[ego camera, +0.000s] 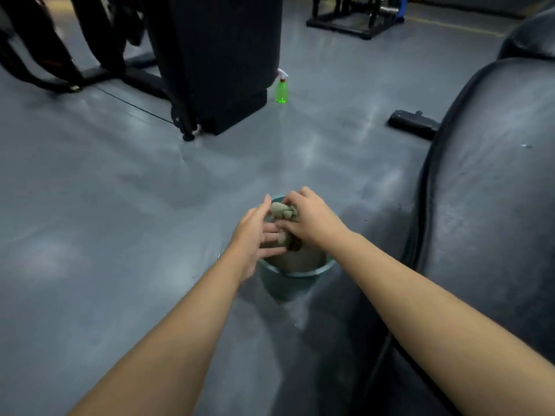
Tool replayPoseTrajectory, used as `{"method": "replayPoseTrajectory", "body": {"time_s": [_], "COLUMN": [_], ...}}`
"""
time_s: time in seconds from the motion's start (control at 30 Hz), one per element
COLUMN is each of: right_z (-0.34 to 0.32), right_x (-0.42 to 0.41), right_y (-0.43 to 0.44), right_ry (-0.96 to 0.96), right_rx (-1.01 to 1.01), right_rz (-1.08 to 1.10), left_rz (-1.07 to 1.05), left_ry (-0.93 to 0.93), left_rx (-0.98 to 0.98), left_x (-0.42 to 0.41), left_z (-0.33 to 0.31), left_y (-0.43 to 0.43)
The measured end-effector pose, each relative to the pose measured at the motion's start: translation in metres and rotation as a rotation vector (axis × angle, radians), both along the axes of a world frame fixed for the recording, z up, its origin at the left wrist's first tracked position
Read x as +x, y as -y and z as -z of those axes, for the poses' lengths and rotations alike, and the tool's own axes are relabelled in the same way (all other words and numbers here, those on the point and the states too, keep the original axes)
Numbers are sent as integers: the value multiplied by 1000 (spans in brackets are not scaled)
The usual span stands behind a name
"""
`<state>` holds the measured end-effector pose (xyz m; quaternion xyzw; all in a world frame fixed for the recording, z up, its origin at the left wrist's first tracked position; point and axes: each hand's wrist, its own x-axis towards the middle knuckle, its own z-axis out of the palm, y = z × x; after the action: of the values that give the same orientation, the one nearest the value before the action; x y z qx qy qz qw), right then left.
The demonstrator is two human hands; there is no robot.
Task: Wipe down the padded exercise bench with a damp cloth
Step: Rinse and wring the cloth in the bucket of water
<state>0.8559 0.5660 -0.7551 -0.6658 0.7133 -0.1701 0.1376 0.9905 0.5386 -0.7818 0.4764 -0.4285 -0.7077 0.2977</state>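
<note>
A wet, bunched grey-green cloth (282, 212) is held over a teal bucket (288, 282) that stands on the floor with murky water inside. My right hand (310, 222) grips the cloth from above, fingers curled round it. My left hand (256, 235) lies against the cloth's left side with its fingers mostly straight, touching it. The padded black bench (492, 199) fills the right side of the view, just right of the bucket.
A green spray bottle (281, 90) stands on the grey floor ahead, beside a black machine base (228, 70). A flat black foot piece (413, 124) lies near the bench. More black gym frames stand at the far left and the back.
</note>
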Motion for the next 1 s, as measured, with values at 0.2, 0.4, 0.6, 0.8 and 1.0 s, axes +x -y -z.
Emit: {"method": "replayPoseTrajectory", "body": {"time_s": [0.2,0.4,0.6,0.8,1.0], "right_z": [-9,-15,-12,-2,2], "right_x": [-32,-31,-26,-8,-5], "right_y": [5,-3,-12,-13,-4], "right_ry": [-104,-148,-95,-185,-176], "right_rx": [140,297,379,506,666], "right_rz": [-33,-17,-37,-119,-162], "left_rz": [-56,-44,-81,119,236], "left_ry": [-298,-8,199,497,829], "left_rx": [90,-88,-248,-612,-618], "left_x": [-41,-53,-34,-26,-22], "left_z": [31,6,3,9,60], "left_y": [23,19,6,7,21]}}
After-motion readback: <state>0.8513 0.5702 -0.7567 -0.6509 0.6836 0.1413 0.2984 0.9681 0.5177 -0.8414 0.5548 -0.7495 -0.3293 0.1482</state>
